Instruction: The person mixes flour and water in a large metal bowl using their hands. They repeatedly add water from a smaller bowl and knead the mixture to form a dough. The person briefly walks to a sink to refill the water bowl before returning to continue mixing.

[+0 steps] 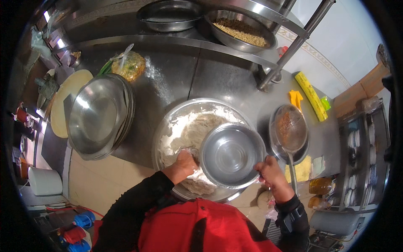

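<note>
A large steel basin [158, 143] holds dry white flour and wet, greyish dough [185, 130]. Over its right part is a smaller metal bowl [233, 156] of clear liquid that looks like water. My right hand [270, 176] grips that bowl by its right rim. My left hand [184, 163] is down in the basin against the dough, just left of the bowl; its fingers are curled and partly hidden. Whether it holds a lump of dough is not clear.
Stacked steel basins [97, 113] stand left on the steel worktop [217, 74]. A perforated skimmer [289, 129] rests over a bowl at right, near a yellow roll box [311, 96]. A bagged food [129, 66] lies behind. The shelf holds a bowl of crumbly food [241, 33].
</note>
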Action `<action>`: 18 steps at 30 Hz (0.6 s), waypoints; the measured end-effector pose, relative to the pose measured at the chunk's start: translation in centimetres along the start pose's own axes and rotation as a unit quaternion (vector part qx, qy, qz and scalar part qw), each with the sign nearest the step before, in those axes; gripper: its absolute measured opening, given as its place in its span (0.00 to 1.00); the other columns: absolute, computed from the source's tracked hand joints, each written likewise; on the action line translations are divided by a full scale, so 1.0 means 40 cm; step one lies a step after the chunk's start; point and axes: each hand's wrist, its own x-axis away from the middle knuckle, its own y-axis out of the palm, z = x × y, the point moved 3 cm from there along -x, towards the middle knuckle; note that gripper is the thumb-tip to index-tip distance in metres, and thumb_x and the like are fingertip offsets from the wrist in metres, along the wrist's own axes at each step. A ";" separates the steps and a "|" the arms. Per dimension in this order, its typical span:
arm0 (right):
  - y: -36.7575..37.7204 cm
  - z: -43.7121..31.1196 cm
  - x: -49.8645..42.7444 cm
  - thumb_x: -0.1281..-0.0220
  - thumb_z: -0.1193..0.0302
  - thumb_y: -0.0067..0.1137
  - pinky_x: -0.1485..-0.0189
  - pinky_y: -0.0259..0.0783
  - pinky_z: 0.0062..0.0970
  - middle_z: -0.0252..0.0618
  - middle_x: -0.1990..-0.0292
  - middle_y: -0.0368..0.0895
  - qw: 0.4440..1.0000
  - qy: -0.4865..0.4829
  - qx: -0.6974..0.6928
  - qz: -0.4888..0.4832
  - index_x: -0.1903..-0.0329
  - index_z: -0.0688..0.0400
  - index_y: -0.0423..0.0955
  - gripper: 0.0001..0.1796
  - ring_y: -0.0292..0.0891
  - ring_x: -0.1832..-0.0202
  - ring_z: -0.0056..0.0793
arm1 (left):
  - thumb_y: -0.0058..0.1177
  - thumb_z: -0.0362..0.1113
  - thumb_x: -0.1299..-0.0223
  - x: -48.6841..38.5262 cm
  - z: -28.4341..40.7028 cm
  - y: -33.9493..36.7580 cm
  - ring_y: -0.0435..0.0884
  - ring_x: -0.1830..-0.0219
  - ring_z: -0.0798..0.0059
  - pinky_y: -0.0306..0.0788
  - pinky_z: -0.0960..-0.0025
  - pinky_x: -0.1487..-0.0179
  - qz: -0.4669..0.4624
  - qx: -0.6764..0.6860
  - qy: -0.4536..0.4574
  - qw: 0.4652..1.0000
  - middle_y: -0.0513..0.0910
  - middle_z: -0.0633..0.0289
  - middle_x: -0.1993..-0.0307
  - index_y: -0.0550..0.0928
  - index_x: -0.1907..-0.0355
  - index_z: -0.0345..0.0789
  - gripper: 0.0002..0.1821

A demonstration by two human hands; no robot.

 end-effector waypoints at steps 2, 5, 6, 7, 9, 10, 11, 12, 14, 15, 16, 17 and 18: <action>-0.007 -0.004 -0.008 0.55 0.74 0.50 0.94 0.47 0.20 0.35 0.89 0.63 1.000 -0.024 -0.001 0.004 0.78 0.65 0.61 0.09 0.57 0.93 0.20 | 0.45 0.40 0.54 -0.007 0.024 -0.019 0.78 0.69 0.62 0.68 0.63 0.69 0.023 0.016 0.035 0.999 0.80 0.58 0.72 0.80 0.73 0.40 0.10; -0.018 -0.004 -0.033 0.54 0.75 0.50 0.94 0.50 0.21 0.35 0.88 0.63 0.999 -0.032 0.029 0.004 0.77 0.64 0.62 0.07 0.57 0.93 0.22 | 0.46 0.39 0.54 -0.027 0.034 -0.020 0.78 0.69 0.62 0.68 0.63 0.69 -0.030 -0.007 0.036 0.999 0.80 0.58 0.73 0.80 0.74 0.40 0.09; -0.019 -0.004 -0.042 0.54 0.75 0.50 0.93 0.51 0.21 0.35 0.88 0.63 0.998 -0.049 0.026 0.009 0.78 0.64 0.62 0.07 0.57 0.93 0.22 | 0.46 0.39 0.54 -0.034 0.034 -0.017 0.78 0.69 0.61 0.68 0.63 0.69 -0.043 -0.020 0.032 0.998 0.79 0.59 0.73 0.80 0.74 0.40 0.09; -0.018 -0.003 -0.051 0.54 0.75 0.50 0.93 0.51 0.21 0.36 0.88 0.63 0.998 -0.067 0.017 0.011 0.79 0.64 0.62 0.07 0.58 0.92 0.22 | 0.46 0.38 0.55 -0.040 0.033 -0.012 0.78 0.69 0.61 0.68 0.63 0.69 -0.061 -0.038 0.032 0.997 0.79 0.59 0.73 0.80 0.74 0.41 0.08; -0.022 0.002 -0.064 0.54 0.76 0.50 0.92 0.53 0.21 0.36 0.88 0.63 0.996 -0.082 0.020 0.020 0.79 0.64 0.62 0.07 0.58 0.92 0.22 | 0.47 0.37 0.55 -0.051 0.027 0.001 0.78 0.68 0.61 0.68 0.63 0.68 -0.117 -0.069 0.020 0.991 0.80 0.58 0.73 0.80 0.74 0.40 0.08; -0.025 0.004 -0.071 0.55 0.76 0.50 0.91 0.53 0.21 0.36 0.88 0.63 0.996 -0.079 0.033 0.027 0.79 0.64 0.62 0.07 0.58 0.92 0.23 | 0.47 0.36 0.55 -0.055 0.023 0.006 0.78 0.68 0.62 0.69 0.63 0.68 -0.142 -0.091 0.015 0.986 0.80 0.58 0.73 0.80 0.74 0.40 0.08; -0.026 0.006 -0.077 0.55 0.76 0.50 0.91 0.54 0.21 0.36 0.88 0.63 0.995 -0.086 0.037 0.023 0.80 0.64 0.62 0.07 0.58 0.92 0.23 | 0.48 0.34 0.56 -0.059 0.020 0.008 0.77 0.69 0.61 0.68 0.62 0.69 -0.146 -0.091 0.012 0.985 0.79 0.58 0.73 0.80 0.75 0.40 0.06; -0.027 0.008 -0.081 0.54 0.76 0.50 0.90 0.54 0.22 0.36 0.88 0.64 0.993 -0.098 0.062 0.035 0.80 0.65 0.63 0.07 0.59 0.91 0.22 | 0.48 0.32 0.57 -0.063 0.018 0.007 0.77 0.71 0.60 0.67 0.62 0.70 -0.145 -0.095 0.008 0.985 0.79 0.57 0.74 0.80 0.76 0.40 0.06; -0.025 0.005 -0.093 0.54 0.75 0.49 0.88 0.55 0.23 0.37 0.88 0.65 0.984 -0.137 0.100 0.047 0.80 0.67 0.64 0.08 0.62 0.88 0.22 | 0.48 0.31 0.57 -0.068 0.014 0.006 0.76 0.71 0.60 0.66 0.62 0.70 -0.141 -0.089 -0.015 0.986 0.79 0.58 0.75 0.80 0.77 0.40 0.05; -0.022 0.005 -0.096 0.54 0.75 0.49 0.88 0.55 0.23 0.37 0.88 0.65 0.984 -0.147 0.097 0.039 0.79 0.67 0.64 0.08 0.62 0.88 0.22 | 0.48 0.31 0.57 -0.071 0.014 0.006 0.76 0.71 0.60 0.66 0.63 0.69 -0.139 -0.078 -0.032 0.987 0.79 0.58 0.75 0.80 0.76 0.40 0.05; -0.021 0.005 -0.098 0.54 0.75 0.49 0.88 0.55 0.23 0.37 0.88 0.65 0.983 -0.151 0.100 0.042 0.79 0.67 0.65 0.07 0.61 0.88 0.22 | 0.48 0.32 0.56 -0.073 0.015 0.008 0.77 0.71 0.60 0.67 0.63 0.68 -0.151 -0.072 -0.048 0.985 0.79 0.58 0.75 0.80 0.76 0.40 0.06; -0.019 0.003 -0.099 0.54 0.75 0.49 0.88 0.55 0.23 0.37 0.87 0.66 0.982 -0.156 0.102 0.044 0.78 0.68 0.65 0.07 0.61 0.88 0.22 | 0.47 0.32 0.55 -0.076 0.017 0.008 0.77 0.68 0.62 0.67 0.65 0.67 -0.148 -0.074 -0.058 0.985 0.79 0.58 0.73 0.80 0.75 0.40 0.07; -0.018 0.003 -0.098 0.54 0.75 0.49 0.89 0.55 0.22 0.37 0.87 0.66 0.986 -0.140 0.089 0.033 0.78 0.68 0.65 0.08 0.61 0.89 0.22 | 0.46 0.33 0.55 -0.077 0.022 0.012 0.77 0.64 0.64 0.68 0.67 0.65 -0.158 -0.081 -0.067 0.982 0.79 0.57 0.70 0.80 0.74 0.40 0.07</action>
